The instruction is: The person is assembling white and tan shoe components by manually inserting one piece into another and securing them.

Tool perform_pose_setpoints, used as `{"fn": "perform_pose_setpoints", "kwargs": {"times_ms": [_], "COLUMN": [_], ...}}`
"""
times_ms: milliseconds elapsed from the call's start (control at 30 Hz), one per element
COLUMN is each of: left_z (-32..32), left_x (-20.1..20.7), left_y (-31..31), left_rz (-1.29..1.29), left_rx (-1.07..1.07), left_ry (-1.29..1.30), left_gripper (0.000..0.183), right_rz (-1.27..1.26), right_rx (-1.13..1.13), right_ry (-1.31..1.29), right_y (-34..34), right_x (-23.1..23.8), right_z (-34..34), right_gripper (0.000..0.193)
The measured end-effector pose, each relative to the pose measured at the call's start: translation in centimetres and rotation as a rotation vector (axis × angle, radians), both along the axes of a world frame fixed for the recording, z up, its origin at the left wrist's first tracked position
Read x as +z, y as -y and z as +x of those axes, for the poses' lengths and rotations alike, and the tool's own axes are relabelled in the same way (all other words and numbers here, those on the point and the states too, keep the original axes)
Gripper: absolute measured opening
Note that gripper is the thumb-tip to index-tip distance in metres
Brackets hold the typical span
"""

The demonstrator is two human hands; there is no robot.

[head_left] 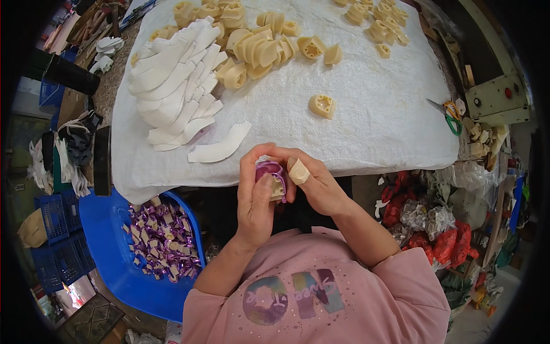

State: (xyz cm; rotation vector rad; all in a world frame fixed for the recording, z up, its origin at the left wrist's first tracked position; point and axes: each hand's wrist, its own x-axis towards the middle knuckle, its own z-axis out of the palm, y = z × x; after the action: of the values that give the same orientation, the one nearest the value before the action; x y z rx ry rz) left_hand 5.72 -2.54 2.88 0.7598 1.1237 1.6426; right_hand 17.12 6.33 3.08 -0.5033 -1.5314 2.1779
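Just off the near edge of the table, my left hand [253, 209] is closed around a shoe heel [278, 186] with a shiny purple covering and a cream hollow inside. My left thumb presses at its opening. My right hand [323, 192] curls around its far side, with fingers partly hidden behind it. A cream wrap [298, 171] covers the tip of my right thumb. Beyond my hands lies a single curved white strip [220, 144], beside a fanned pile of white strips [175, 86]. One bare cream heel [322, 106] stands apart on the table.
More cream heels [260, 49] are heaped on the white sheet [378, 126], with another group [387, 26] at far right. Scissors [450, 114] lie at the right edge. A blue tub [109, 241] at lower left holds purple-covered heels [163, 238]. Red bags [444, 241] sit at right.
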Motion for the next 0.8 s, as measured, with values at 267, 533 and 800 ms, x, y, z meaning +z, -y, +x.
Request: {"fn": "perform_pose_setpoints", "kwargs": {"times_ms": [267, 533, 800], "left_z": [-2.0, -1.2, -3.2], "left_x": [0.1, -0.4, 0.7], "left_y": [0.0, -0.1, 0.6], "left_rz": [0.119, 0.160, -0.103], "left_rx": [-0.090, 0.175, -0.014], "left_ry": [0.112, -0.713, -0.559], "left_gripper": [0.063, 0.073, 0.041], "right_rz": [0.435, 0.680, 0.215], "right_rx": [-0.219, -0.076, -0.127], "right_ry": [0.155, 0.356, 0.092], "right_y": [-0.6, -1.3, -1.9], "right_x": [1.8, 2.5, 0.6], "right_z": [-0.2, -1.2, -0.7], "right_gripper": [0.026, 0.030, 0.028]}}
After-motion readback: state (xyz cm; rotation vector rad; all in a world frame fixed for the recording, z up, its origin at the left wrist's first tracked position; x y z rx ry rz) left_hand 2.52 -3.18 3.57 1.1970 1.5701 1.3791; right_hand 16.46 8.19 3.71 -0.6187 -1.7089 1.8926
